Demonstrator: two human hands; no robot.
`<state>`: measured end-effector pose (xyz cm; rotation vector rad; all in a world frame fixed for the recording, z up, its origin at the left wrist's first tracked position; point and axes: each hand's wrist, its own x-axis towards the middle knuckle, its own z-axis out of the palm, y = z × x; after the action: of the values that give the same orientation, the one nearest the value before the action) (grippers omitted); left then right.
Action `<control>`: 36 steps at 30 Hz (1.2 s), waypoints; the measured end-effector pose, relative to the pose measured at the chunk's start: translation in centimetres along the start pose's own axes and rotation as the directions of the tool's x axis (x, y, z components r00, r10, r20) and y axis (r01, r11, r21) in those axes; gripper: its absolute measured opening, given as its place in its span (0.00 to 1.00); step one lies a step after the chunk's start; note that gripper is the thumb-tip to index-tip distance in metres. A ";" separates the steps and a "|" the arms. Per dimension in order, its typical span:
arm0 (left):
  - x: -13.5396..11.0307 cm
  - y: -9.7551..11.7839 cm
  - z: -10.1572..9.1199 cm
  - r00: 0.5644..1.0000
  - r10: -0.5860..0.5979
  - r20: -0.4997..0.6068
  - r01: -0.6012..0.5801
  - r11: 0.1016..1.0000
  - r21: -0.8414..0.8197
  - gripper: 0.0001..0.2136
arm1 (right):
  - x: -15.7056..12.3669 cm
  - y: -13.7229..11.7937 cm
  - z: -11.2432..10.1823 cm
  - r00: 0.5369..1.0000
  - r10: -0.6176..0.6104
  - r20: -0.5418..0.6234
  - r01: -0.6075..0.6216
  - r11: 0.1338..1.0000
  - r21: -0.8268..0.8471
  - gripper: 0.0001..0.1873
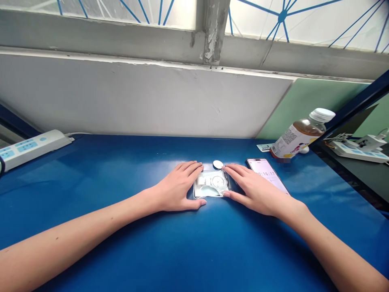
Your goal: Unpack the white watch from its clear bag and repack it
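Note:
Between my two hands, a small clear plastic bag (209, 191) lies flat on the blue table. Inside it is a white coiled cable with a round white disc, like a watch charger (217, 182). My left hand (180, 186) rests at the bag's left side, fingers stretched forward and thumb apart. At its right edge lies my right hand (247, 186), fingers extended, their tips touching or very near the bag. Just beyond the bag sits a small round white disc with a dark rim (217, 164), close to my right fingertips.
A phone (267, 172) showing a timer lies right of my right hand. Farther back stands a drink bottle (299, 136) with a white cap, beside a small label card (263, 147). Power strips lie at the far left (33, 148) and far right (361, 151). A wall borders the table's back.

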<state>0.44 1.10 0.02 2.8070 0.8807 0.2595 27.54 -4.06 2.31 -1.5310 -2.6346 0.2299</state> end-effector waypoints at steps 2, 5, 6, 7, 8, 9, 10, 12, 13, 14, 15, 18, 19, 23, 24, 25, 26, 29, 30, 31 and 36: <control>0.0 0.0 0.0 1.000 -0.005 -0.008 0.005 1.000 -0.007 0.40 | 0.0 0.0 0.0 1.000 0.005 0.000 -0.005 1.000 -0.003 0.38; 0.0 0.1 -0.2 1.000 -0.010 -0.006 0.010 1.000 -0.013 0.36 | 0.0 0.0 0.1 1.000 0.009 -0.006 -0.009 1.000 0.001 0.38; 0.0 0.1 -0.2 1.000 -0.011 0.001 0.011 1.000 -0.010 0.35 | 0.0 0.0 0.1 1.000 0.008 -0.007 -0.008 1.000 0.005 0.37; 0.0 0.1 -0.3 1.000 -0.014 0.009 0.014 1.000 -0.006 0.35 | 0.0 0.0 0.1 1.000 0.004 -0.007 -0.004 1.000 0.006 0.38; 0.0 0.1 -0.3 1.000 -0.015 0.017 0.015 1.000 -0.001 0.34 | -0.1 0.0 0.1 1.000 -0.003 -0.008 0.003 1.000 0.004 0.39; 0.0 0.1 -0.3 1.000 -0.017 0.023 0.017 1.000 0.004 0.34 | -0.1 0.1 0.1 1.000 -0.011 -0.012 0.011 1.000 -0.003 0.42; 0.0 0.1 -0.3 1.000 -0.016 0.027 0.016 1.000 0.007 0.33 | -0.1 0.2 0.1 1.000 -0.023 -0.017 0.023 1.000 -0.012 0.44; 0.0 0.0 -0.2 1.000 -0.013 0.026 0.013 1.000 0.009 0.33 | -0.1 0.3 0.1 0.998 -0.055 -0.037 0.054 0.998 -0.025 0.44; 0.0 0.0 -0.2 1.000 -0.011 0.026 0.011 1.000 0.008 0.33 | -0.1 0.3 0.1 0.996 -0.074 -0.053 0.073 0.997 -0.023 0.40; 0.0 0.0 -0.2 1.000 -0.009 0.026 0.009 1.000 0.005 0.33 | 0.0 0.3 0.1 0.993 -0.096 -0.072 0.095 0.995 -0.015 0.36; 0.0 -0.1 -0.2 1.000 -0.008 0.025 0.008 1.000 0.001 0.33 | 0.1 0.2 0.0 0.988 -0.120 -0.094 0.120 0.993 -0.005 0.31; 0.0 -0.3 -0.1 1.000 -0.001 0.016 0.002 1.000 -0.024 0.32 | 0.3 0.0 -0.2 0.968 -0.186 -0.168 0.187 0.982 -0.008 0.20; -0.1 -0.4 -0.1 1.000 0.006 0.007 -0.006 0.999 -0.039 0.31 | 0.4 0.0 -0.3 0.962 -0.197 -0.191 0.197 0.980 -0.021 0.17; -0.3 -0.4 -0.2 0.996 0.057 -0.062 -0.064 0.992 -0.111 0.29 | 0.3 0.0 -0.5 0.930 -0.147 -0.337 0.143 0.989 -0.037 0.15; -0.3 -0.4 -0.1 0.995 0.057 -0.084 -0.067 0.990 -0.126 0.30 | 0.3 0.0 -0.5 0.918 -0.115 -0.378 0.116 0.993 -0.022 0.15; -0.4 -0.3 -0.1 0.993 0.049 -0.106 -0.064 0.988 -0.141 0.31 | 0.2 0.0 -0.5 0.908 -0.083 -0.410 0.090 0.996 -0.002 0.15; -0.5 -0.3 0.0 0.991 0.038 -0.130 -0.058 0.986 -0.156 0.34 | 0.2 0.0 -0.5 0.903 -0.055 -0.426 0.071 0.997 0.021 0.14; -0.6 -0.2 0.4 0.977 0.013 -0.215 -0.058 0.977 -0.205 0.42 | 0.1 0.0 -0.4 0.915 -0.010 -0.403 0.064 0.991 0.120 0.13; -0.6 -0.2 0.6 0.971 0.010 -0.241 -0.064 0.974 -0.218 0.44 | 0.1 0.0 -0.3 0.924 -0.004 -0.383 0.070 0.985 0.158 0.13; -0.6 -0.2 0.7 0.966 0.010 -0.259 -0.070 0.972 -0.225 0.46 | 0.1 -0.1 -0.2 0.930 -0.001 -0.367 0.078 0.978 0.194 0.13; -0.6 -0.1 0.6 0.966 0.051 -0.253 -0.103 0.975 -0.198 0.42 | 0.3 -0.2 0.3 0.943 -0.010 -0.333 0.097 0.965 0.244 0.15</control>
<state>0.03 0.80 -0.68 2.6508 0.7409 0.6853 27.17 -3.97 2.01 -1.2843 -2.2798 0.2736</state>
